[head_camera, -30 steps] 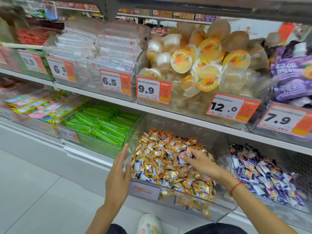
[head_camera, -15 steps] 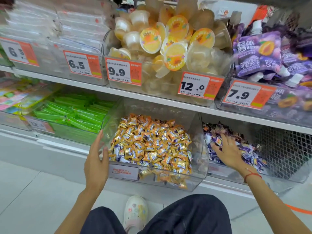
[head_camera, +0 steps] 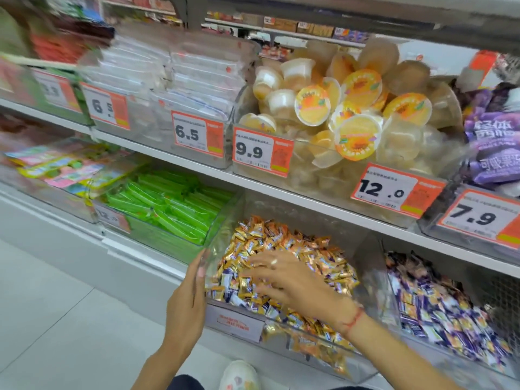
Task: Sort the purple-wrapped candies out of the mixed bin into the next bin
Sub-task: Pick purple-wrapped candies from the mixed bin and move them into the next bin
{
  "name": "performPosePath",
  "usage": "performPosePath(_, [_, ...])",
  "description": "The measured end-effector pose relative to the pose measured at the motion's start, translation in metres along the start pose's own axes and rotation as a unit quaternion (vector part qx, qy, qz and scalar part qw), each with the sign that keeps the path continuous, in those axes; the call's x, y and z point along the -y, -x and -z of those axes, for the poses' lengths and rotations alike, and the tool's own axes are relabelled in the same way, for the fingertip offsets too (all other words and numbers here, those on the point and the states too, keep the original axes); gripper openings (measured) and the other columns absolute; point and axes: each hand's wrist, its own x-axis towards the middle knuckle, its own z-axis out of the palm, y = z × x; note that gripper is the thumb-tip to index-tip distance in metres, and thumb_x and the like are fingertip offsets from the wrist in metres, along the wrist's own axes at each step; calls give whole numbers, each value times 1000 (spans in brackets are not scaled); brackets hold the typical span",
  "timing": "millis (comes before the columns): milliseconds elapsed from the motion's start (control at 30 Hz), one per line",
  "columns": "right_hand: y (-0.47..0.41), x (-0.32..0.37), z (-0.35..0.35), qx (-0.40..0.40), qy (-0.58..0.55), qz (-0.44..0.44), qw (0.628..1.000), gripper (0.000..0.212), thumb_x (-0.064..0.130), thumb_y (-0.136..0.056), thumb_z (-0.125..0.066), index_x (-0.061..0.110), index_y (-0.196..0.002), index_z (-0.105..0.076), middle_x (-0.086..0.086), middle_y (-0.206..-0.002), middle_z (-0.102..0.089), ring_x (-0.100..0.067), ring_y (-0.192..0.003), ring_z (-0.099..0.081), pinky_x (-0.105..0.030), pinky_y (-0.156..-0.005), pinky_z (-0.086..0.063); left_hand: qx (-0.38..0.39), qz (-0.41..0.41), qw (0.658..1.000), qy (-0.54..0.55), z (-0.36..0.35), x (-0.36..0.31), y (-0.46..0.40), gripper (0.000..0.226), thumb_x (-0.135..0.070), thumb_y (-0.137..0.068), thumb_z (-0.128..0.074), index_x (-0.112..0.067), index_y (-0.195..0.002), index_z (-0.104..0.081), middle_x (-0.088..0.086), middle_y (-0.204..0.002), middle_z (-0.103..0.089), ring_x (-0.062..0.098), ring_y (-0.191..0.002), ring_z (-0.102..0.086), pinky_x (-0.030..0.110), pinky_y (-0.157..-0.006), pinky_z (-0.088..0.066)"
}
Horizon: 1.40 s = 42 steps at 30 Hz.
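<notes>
A clear mixed bin on the lower shelf holds mostly gold-orange wrapped candies with several purple-wrapped ones among them. To its right a second clear bin is filled with purple-wrapped candies. My right hand lies over the candies in the mixed bin with fingers spread and reaching left; motion blur hides whether it holds anything. My left hand rests flat against the mixed bin's left front corner, fingers straight.
Green packets fill a bin to the left. The shelf above carries jelly cups, clear packs and purple pouches behind price tags. A white shoe and grey floor lie below.
My right hand has come back from the purple candy bin on the right into the mixed bin. My left hand stayed at the bin's left corner. The view swung left.
</notes>
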Motion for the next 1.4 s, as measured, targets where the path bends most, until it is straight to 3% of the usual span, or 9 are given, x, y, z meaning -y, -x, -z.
performPosePath(100, [-36, 18, 4, 9, 132, 87, 987, 44, 50, -54, -87, 19, -55, -57, 4, -35, -37, -1, -48, -31, -10, -66, -32, 13, 7, 1000, -10, 3, 2, -1, 36, -59, -97, -24, -61, -131, -37, -30, -77, -59, -20, -76, -55, 35, -79, -54])
performPosePath(133, [-41, 16, -7, 70, 153, 75, 983, 74, 61, -34, -88, 22, -53, -27, 0, -37, -28, -20, -56, 10, -15, -59, -29, 12, 3, 1000, -10, 4, 2, -2, 38, -59, -96, -25, -60, -131, -38, -35, -81, -60, -21, -76, -54, 32, -78, -53])
performPosePath(167, [-42, 6, -30, 139, 164, 88, 973, 85, 66, -38, -84, 22, -75, -21, 8, -52, -43, -1, -49, -39, -12, -67, -40, 11, -3, 1000, -10, 3, 3, -1, 37, -56, -97, -26, -59, -132, -38, -41, -84, -59, -21, -76, -54, 28, -77, -52])
performPosePath(200, [-35, -11, -58, 183, 163, 120, 962, 66, 69, -60, -73, 20, -96, -48, 8, -87, -67, -6, -109, -59, -22, -86, -49, 10, -6, 1000, -10, 2, 4, -1, 35, -52, -99, -28, -59, -131, -38, -44, -87, -58, -20, -77, -55, 25, -76, -51])
performPosePath(267, [-24, -38, -88, 265, 177, 92, 944, 61, 65, -87, -39, 28, -135, -41, 5, -134, -55, -19, -127, -49, -41, -107, -40, 5, -2, 1000, -8, 0, 4, 0, 34, -53, -99, -27, -60, -130, -38, -39, -89, -60, -16, -81, -57, 26, -77, -50])
performPosePath(633, [30, -94, -46, 204, 87, -188, 957, 48, 55, -95, -31, 40, -138, -45, 12, -154, -29, -13, -143, -22, -40, -117, 3, -44, -80, 990, -110, 7, -17, -2, 36, -36, -101, -39, -43, -136, -40, -23, -124, -48, -9, -114, -40, 21, -92, -35])
performPosePath(767, [42, -97, -26, 189, 84, -214, 955, 58, 52, -90, -53, 40, -143, -35, 15, -149, -37, -7, -138, -31, -36, -115, -9, -33, -233, 959, -161, -13, -47, -17, 31, -22, -94, -49, -28, -123, -58, -19, -125, -52, 1, -118, -43, 8, -99, -24])
performPosePath(1033, [67, -95, -9, 182, 70, -316, 929, 23, 31, -91, -58, 31, -112, -68, 9, -118, -65, -13, -107, -59, -26, -86, -44, 327, -78, 896, -291, -99, -45, -53, 46, -31, -89, -65, -26, -133, -51, -2, -124, -61, 16, -104, -60, 32, -84, -51])
performPosePath(1400, [47, -72, -20, 131, 77, -328, 932, 44, 40, -87, -64, 26, -128, -57, -2, -121, -62, -21, -116, -54, -33, -89, -47, 341, -169, 848, -367, -124, -35, -67, 34, -44, -88, -62, -29, -119, -62, -6, -132, -47, 17, -108, -56, 27, -78, -43])
